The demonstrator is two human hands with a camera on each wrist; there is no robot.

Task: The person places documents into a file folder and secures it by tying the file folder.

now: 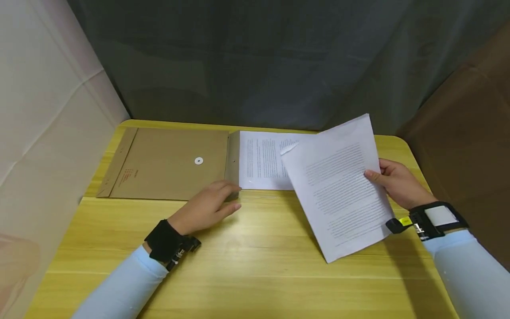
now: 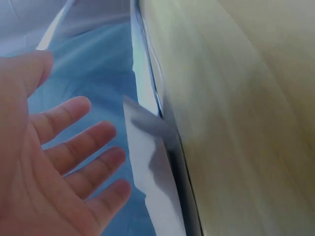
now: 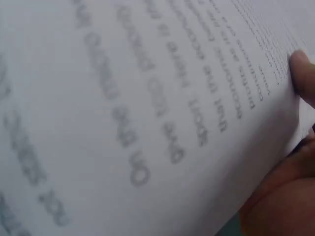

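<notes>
My right hand [image 1: 392,179] pinches the right edge of a printed sheet of paper [image 1: 338,186], thumb on top, and holds it tilted above the yellow wooden table [image 1: 255,266]. The right wrist view is filled by that printed sheet [image 3: 147,108] with my thumb tip [image 3: 304,73] on it. A brown string-tie envelope [image 1: 167,164] lies flat at the back left, its flap open toward a second printed sheet [image 1: 264,161] lying beside it. My left hand [image 1: 209,206] rests flat on the table at the envelope's near right corner, fingers [image 2: 78,147] straight and spread.
A dark curtain [image 1: 259,62] hangs behind the table and a pale cloth [image 1: 44,124] lines the left side. A brown surface [image 1: 470,133] stands at the right. Bare wood shows along the table's near half.
</notes>
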